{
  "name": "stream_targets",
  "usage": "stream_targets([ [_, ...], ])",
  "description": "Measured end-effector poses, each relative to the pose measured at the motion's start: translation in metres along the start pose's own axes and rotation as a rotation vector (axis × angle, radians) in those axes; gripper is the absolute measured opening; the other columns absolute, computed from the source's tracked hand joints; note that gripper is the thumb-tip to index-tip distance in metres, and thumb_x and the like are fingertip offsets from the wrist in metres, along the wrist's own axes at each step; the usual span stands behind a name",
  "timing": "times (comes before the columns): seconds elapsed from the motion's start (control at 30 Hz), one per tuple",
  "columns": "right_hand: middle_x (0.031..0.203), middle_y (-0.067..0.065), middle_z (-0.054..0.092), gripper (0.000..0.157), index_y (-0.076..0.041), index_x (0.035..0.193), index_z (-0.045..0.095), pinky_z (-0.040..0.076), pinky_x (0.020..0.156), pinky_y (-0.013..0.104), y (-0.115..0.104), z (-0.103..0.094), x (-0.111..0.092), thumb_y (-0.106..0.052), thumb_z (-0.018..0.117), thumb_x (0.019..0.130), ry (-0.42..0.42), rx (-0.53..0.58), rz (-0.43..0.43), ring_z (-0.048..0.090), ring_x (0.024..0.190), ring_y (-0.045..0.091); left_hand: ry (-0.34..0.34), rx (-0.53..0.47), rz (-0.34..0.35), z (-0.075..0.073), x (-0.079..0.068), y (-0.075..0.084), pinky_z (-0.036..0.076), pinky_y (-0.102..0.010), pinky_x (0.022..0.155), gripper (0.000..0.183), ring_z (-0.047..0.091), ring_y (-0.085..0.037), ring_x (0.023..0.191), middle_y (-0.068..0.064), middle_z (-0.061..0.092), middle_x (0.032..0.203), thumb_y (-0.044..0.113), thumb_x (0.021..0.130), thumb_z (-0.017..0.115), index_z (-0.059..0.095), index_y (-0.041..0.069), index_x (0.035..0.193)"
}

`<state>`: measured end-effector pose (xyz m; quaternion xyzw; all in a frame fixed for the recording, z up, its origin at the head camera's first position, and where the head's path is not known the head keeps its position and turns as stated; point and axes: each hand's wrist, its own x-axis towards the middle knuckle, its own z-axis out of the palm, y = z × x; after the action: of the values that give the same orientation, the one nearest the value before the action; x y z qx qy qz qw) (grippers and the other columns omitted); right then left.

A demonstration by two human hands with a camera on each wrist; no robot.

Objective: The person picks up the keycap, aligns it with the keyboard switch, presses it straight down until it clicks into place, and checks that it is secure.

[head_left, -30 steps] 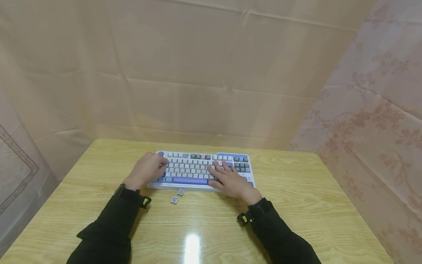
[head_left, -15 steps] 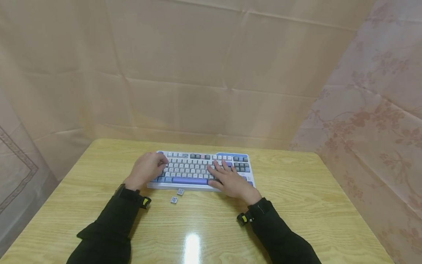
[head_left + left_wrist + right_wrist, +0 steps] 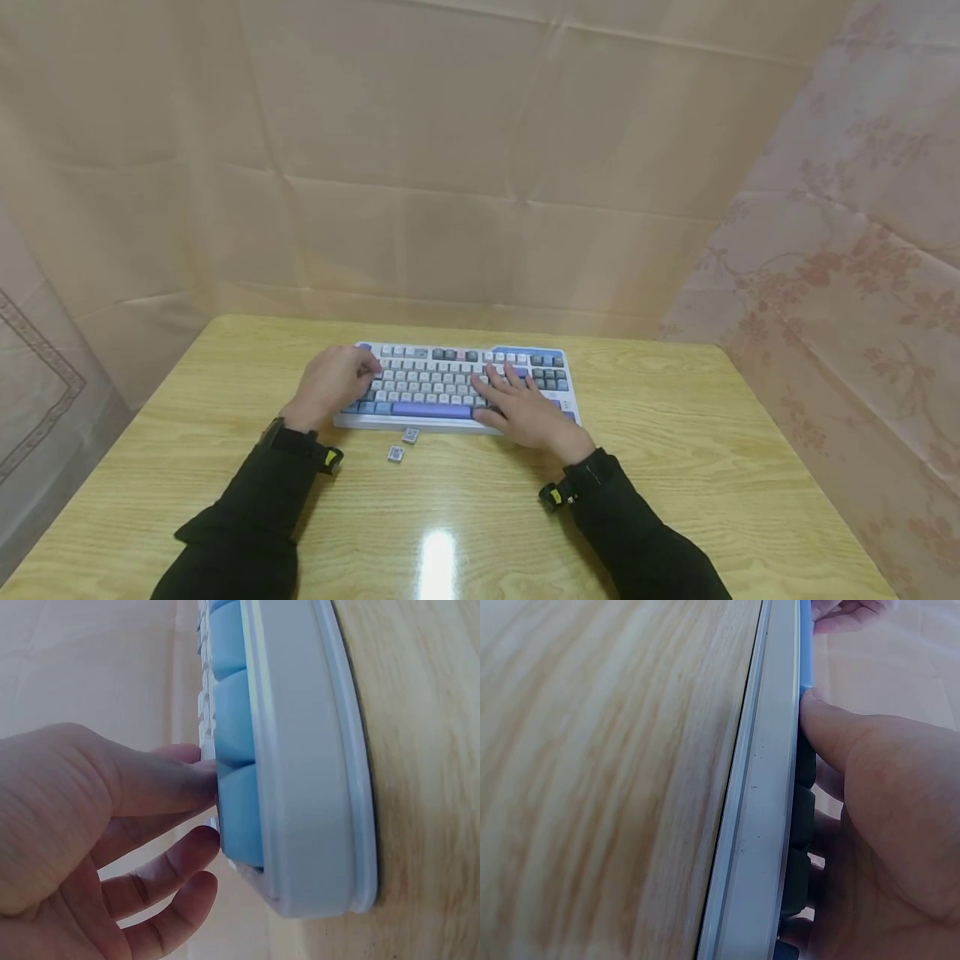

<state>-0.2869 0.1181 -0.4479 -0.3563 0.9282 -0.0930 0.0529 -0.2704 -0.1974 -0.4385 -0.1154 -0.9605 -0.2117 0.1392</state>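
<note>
A compact keyboard (image 3: 432, 387) with white, grey, blue and purple keys lies across the far middle of the table. My left hand (image 3: 330, 387) is over its left end, thumb and index finger pinching at a keycap there; the hand hides most of that keycap. In the left wrist view the thumb (image 3: 165, 780) reaches over the blue corner keys (image 3: 238, 727), the other fingers loosely bent. My right hand (image 3: 528, 417) rests with spread fingers on the right part of the keys, its thumb (image 3: 829, 727) at the purple-blue spacebar in the right wrist view.
Two small pale square pieces, looking like loose keycaps, lie in front of the keyboard: one keycap (image 3: 410, 436) close to its front edge, the other keycap (image 3: 395, 454) nearer. The wooden table (image 3: 465, 517) meets a beige cloth (image 3: 465, 208) at the back.
The left thumb and index finger have shifted slightly at the keyboard's left end. The right hand, keyboard and loose keycaps look almost the same.
</note>
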Motion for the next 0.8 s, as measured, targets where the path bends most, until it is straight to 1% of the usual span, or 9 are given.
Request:
stream_targets([
  [0.13,0.158,0.008,0.010,0.062,-0.025,0.152,0.018,0.006,0.109,0.056,0.000,0.000,0.000,-0.053,0.031,0.098,-0.002,-0.002,0.002,0.000,0.142,0.032,-0.003,0.018,0.007,-0.002,-0.001,0.003,0.051,-0.047,0.078,0.014,0.064,-0.031,0.093,-0.011,0.071,0.098,0.002,0.080,0.066,0.076,0.008,0.087],
  [0.23,0.157,0.008,0.010,0.062,-0.024,0.152,0.018,0.006,0.109,0.056,0.000,0.000,0.000,-0.053,0.031,0.098,0.000,-0.002,0.002,0.000,0.142,0.032,-0.014,0.013,0.007,-0.004,-0.001,0.004,0.050,-0.048,0.080,0.014,0.063,-0.032,0.097,-0.012,0.071,0.099,0.001,0.080,0.066,0.077,0.008,0.087],
  [0.37,0.157,0.008,0.012,0.062,-0.024,0.152,0.019,0.006,0.109,0.056,-0.001,0.000,0.000,-0.053,0.032,0.099,0.003,0.004,-0.001,0.002,0.142,0.033,-0.022,0.004,0.000,-0.004,-0.002,0.004,0.050,-0.047,0.081,0.015,0.063,-0.031,0.097,-0.012,0.071,0.099,0.001,0.080,0.066,0.076,0.008,0.087],
  [0.43,0.157,0.008,0.012,0.062,-0.024,0.152,0.020,0.006,0.109,0.056,-0.001,0.001,-0.001,-0.053,0.032,0.098,0.003,0.007,0.000,0.002,0.142,0.033,-0.023,0.007,-0.004,-0.003,-0.002,0.004,0.050,-0.046,0.080,0.015,0.063,-0.030,0.094,-0.011,0.071,0.099,0.001,0.079,0.066,0.076,0.008,0.087],
  [0.57,0.157,0.008,0.012,0.062,-0.024,0.152,0.020,0.007,0.109,0.057,-0.001,0.001,0.000,-0.053,0.032,0.098,0.003,0.002,0.001,0.002,0.142,0.033,-0.037,0.022,-0.007,-0.003,-0.002,0.006,0.051,-0.042,0.073,0.015,0.063,-0.023,0.083,-0.010,0.070,0.096,0.002,0.078,0.064,0.076,0.007,0.087],
  [0.7,0.157,0.008,0.012,0.062,-0.024,0.152,0.020,0.007,0.109,0.057,-0.001,0.000,0.000,-0.053,0.032,0.099,0.004,-0.004,0.002,0.001,0.142,0.033,-0.073,0.038,-0.001,-0.006,-0.003,0.009,0.051,-0.037,0.069,0.014,0.060,-0.018,0.077,-0.007,0.070,0.093,0.005,0.078,0.065,0.076,0.007,0.087],
  [0.8,0.157,0.008,0.012,0.062,-0.024,0.152,0.020,0.006,0.109,0.056,-0.001,0.000,0.000,-0.053,0.032,0.098,0.003,-0.005,0.006,0.001,0.142,0.032,-0.109,0.066,0.012,-0.009,-0.003,0.012,0.047,-0.033,0.065,0.012,0.055,-0.016,0.071,-0.002,0.068,0.085,0.007,0.080,0.065,0.076,0.010,0.085],
])
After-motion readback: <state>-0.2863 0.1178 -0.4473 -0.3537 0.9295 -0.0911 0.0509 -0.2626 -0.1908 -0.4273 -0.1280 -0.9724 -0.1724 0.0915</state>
